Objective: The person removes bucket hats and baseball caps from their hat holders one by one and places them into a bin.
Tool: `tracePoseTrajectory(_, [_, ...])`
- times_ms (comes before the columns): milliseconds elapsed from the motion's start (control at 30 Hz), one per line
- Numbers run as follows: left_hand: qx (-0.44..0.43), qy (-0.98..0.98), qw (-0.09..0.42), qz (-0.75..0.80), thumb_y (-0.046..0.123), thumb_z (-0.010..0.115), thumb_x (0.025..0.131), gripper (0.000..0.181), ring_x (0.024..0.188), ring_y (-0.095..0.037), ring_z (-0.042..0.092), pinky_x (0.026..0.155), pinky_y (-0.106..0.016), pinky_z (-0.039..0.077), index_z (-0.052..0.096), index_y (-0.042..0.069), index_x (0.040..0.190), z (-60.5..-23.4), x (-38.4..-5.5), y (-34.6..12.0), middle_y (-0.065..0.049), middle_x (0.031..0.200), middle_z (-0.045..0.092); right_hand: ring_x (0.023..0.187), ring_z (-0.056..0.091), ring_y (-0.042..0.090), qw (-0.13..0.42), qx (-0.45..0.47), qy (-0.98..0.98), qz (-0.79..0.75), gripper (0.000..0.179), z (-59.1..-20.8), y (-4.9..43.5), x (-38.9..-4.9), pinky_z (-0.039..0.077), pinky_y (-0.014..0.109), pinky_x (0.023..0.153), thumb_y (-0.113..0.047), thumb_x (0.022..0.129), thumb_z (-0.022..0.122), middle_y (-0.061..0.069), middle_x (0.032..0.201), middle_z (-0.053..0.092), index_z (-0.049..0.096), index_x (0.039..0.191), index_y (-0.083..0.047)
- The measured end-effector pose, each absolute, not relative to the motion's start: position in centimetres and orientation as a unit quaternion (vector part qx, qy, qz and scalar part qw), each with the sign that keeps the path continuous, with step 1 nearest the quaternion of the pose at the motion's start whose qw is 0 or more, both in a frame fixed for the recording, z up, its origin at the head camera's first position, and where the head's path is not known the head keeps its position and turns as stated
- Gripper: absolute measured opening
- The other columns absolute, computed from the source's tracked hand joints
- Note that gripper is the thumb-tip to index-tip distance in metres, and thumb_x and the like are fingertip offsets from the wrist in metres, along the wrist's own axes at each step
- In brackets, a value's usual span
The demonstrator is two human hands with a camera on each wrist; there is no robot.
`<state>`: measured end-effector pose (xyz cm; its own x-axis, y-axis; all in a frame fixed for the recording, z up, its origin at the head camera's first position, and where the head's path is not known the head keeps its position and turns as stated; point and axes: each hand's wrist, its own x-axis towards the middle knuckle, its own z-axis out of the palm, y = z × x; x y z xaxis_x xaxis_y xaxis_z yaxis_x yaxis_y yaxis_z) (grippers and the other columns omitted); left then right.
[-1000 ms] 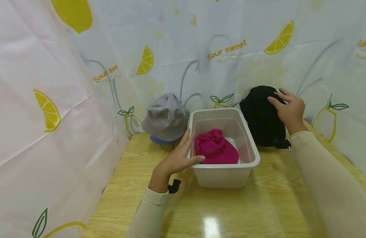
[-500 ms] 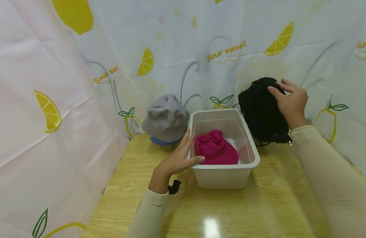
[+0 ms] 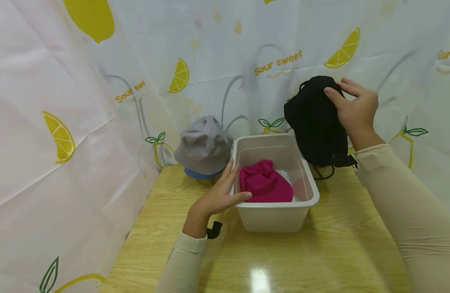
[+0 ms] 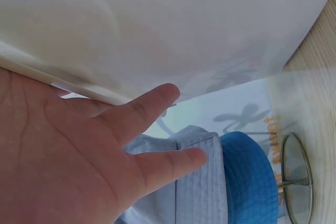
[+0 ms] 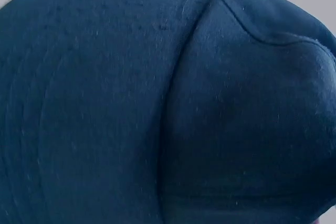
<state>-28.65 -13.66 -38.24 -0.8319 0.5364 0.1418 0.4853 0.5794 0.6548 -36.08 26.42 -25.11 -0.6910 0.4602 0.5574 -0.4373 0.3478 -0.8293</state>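
Note:
A black cap (image 3: 318,122) hangs above the table at the bin's right side, brim downward. My right hand (image 3: 358,108) pinches its upper part between thumb and fingers. The same cap (image 5: 220,103) fills the right wrist view, where the hand is hidden. My left hand (image 3: 219,191) rests against the left rim of a white plastic bin (image 3: 278,217), with its thumb over the rim. In the left wrist view the left hand's fingers (image 4: 168,169) are straight and spread by the bin's outer wall. A magenta cap (image 3: 267,183) lies inside the bin.
A grey bucket hat (image 3: 204,144) with a blue underside sits on a wire stand (image 4: 296,182) left of the bin. Another dark wire stand base (image 3: 324,174) shows beneath the black cap. Lemon-printed sheets (image 3: 210,40) hang behind and left of the wooden table (image 3: 173,260).
My right hand has raised the black cap, slightly to the left at the end, uncovering the wire base beneath. The left hand, bin and magenta cap have stayed in place.

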Motion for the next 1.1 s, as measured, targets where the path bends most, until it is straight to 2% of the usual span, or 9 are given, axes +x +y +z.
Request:
tracePoseTrajectory(433, [0.282, 0.892, 0.039, 0.352, 0.074, 0.060, 0.090, 0.102, 0.160, -0.018, 0.005, 0.122, -0.056, 0.031, 0.005, 0.036, 0.166, -38.1, -28.7, -13.5, 0.008, 0.174, -0.016, 0.127, 0.064, 0.009, 0.412, 0.027, -0.698, 0.585, 0.042, -23.1, 23.6, -35.7, 0.040, 0.021, 0.115, -0.031, 0.082, 0.089, 0.005, 0.134, 0.071, 0.079, 0.117, -0.009])
tracePoseTrajectory(800, [0.285, 0.889, 0.037, 0.356, 0.071, 0.062, 0.090, 0.102, 0.161, -0.019, 0.005, 0.123, -0.056, 0.030, 0.009, 0.030, 0.167, -38.0, -28.5, -13.6, 0.008, 0.174, -0.014, 0.132, 0.061, 0.011, 0.350, 0.039, -0.718, 0.601, 0.049, -23.2, 20.6, -35.3, 0.041, 0.024, 0.115, -0.037, 0.082, 0.089, 0.002, 0.136, 0.070, 0.076, 0.122, -0.011])
tracePoseTrajectory(1100, [0.284, 0.891, 0.044, 0.353, 0.070, 0.061, 0.091, 0.101, 0.161, -0.016, 0.003, 0.123, -0.055, 0.029, 0.008, 0.032, 0.167, -37.9, -28.6, -13.6, 0.010, 0.174, -0.015, 0.131, 0.062, 0.013, 0.332, 0.045, -0.721, 0.607, 0.051, -23.4, 18.8, -35.2, 0.046, 0.025, 0.112, -0.038, 0.083, 0.088, 0.002, 0.134, 0.071, 0.076, 0.123, -0.009])
